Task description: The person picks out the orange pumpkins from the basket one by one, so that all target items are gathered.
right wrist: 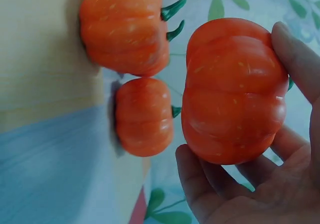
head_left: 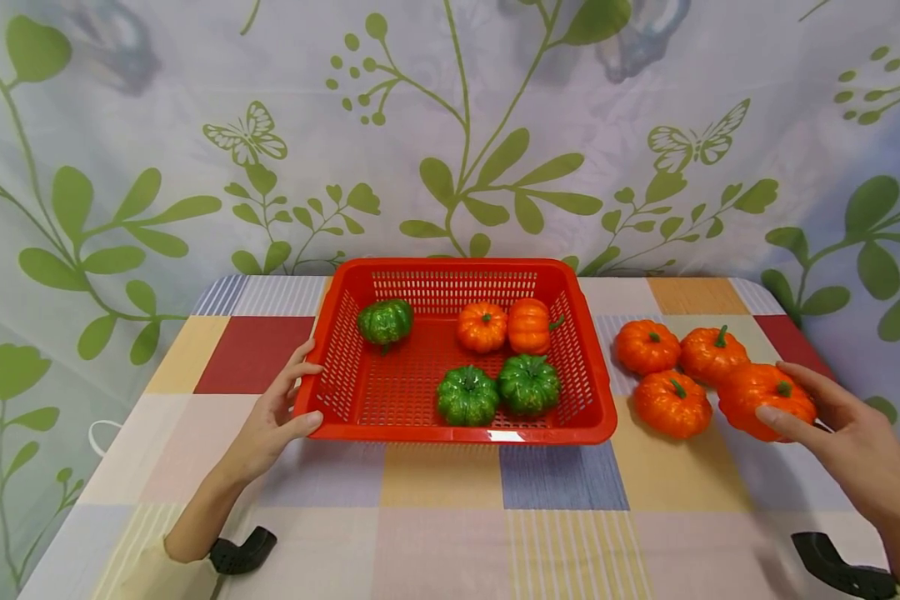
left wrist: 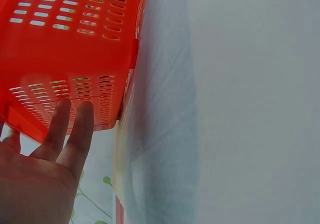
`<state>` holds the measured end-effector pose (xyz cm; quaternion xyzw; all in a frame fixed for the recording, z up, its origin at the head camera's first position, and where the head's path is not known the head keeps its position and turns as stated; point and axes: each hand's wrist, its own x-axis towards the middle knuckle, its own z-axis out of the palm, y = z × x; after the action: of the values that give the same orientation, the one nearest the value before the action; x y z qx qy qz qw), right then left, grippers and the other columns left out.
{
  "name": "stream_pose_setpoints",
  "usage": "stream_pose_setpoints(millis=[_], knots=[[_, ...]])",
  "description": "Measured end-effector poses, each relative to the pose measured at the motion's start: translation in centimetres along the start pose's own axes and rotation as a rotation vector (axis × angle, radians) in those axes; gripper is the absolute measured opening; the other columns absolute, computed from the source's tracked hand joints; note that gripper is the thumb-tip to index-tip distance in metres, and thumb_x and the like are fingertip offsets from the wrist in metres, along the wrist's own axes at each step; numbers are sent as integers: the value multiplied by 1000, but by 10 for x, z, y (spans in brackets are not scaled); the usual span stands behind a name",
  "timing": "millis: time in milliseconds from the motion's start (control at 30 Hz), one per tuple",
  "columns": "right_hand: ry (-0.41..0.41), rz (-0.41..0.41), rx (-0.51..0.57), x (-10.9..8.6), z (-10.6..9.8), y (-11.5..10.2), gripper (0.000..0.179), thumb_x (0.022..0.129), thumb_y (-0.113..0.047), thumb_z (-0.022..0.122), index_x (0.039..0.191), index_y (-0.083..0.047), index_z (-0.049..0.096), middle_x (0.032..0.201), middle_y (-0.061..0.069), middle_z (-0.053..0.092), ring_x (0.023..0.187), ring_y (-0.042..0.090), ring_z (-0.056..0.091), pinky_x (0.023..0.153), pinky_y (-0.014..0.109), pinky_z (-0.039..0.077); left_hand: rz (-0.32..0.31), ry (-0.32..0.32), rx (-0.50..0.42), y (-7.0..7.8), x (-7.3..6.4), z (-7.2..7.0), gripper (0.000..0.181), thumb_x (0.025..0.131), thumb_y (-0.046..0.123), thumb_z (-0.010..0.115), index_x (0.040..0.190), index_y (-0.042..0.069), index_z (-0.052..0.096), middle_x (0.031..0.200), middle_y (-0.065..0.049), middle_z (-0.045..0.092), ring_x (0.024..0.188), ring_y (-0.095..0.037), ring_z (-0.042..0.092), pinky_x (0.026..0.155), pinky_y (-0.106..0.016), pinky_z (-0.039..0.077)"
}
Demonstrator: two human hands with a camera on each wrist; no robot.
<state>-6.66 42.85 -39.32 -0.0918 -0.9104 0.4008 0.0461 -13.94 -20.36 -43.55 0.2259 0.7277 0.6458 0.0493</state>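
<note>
The red plastic basket (head_left: 435,433) holds two orange pumpkins (head_left: 482,327) on its right side and several green pumpkins (head_left: 468,396). At the basket's front-left corner my left hand (head_left: 273,417) grips the rim, thumb on the edge. Two of its fingers (left wrist: 82,129) lie along the outer wall in the left wrist view. My right hand (head_left: 855,442) holds an orange pumpkin (head_left: 765,400) between thumb and fingers. That pumpkin (right wrist: 235,91) looks raised beside the others in the right wrist view. Left of it, other orange pumpkins (head_left: 672,404) sit close together on the table.
A patchwork-patterned cloth (head_left: 435,542) covers the table. Behind it hangs a pale curtain (head_left: 285,67) with green leaves and butterflies. Black curved pieces (head_left: 243,550) show near both wrists. A white loop (head_left: 101,437) is visible beyond the left table edge.
</note>
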Motion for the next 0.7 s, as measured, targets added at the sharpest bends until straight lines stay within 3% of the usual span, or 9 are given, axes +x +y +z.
stream_pose_setpoints(millis=[133,367,567,667,700], knots=[[4,46,-3,4,1,9,75,96,-32,65,158,-23,23,131,-16,40,110,6,33,66,3,37,1,2,2,0,0,0,53,91,-4,56,140,-6,34,164,-1,7,133,-33,32,85,-35,56],[-10,86,-39,9,1,23,81,94,-35,68,157,-12,23,133,4,42,98,2,36,63,7,37,-15,32,16,1,0,1,54,90,-3,57,139,-6,35,163,1,9,133,-28,31,84,-32,56],[-56,74,-64,13,4,28,82,94,-34,67,155,-2,23,141,25,30,104,20,38,66,12,37,-9,22,17,0,1,0,54,90,-4,56,139,-6,34,164,0,9,133,-28,32,84,-33,56],[-76,56,-51,12,7,31,79,95,-32,66,155,-2,23,144,17,34,112,28,37,71,11,36,-3,16,12,-1,0,0,54,90,-3,56,139,-6,35,164,-1,8,133,-27,32,85,-33,56],[-83,51,-46,12,8,32,78,96,-31,66,155,-3,23,145,16,34,116,29,37,81,13,37,-3,16,11,-1,0,0,54,90,-4,56,139,-6,35,164,-1,8,133,-27,32,85,-33,56]])
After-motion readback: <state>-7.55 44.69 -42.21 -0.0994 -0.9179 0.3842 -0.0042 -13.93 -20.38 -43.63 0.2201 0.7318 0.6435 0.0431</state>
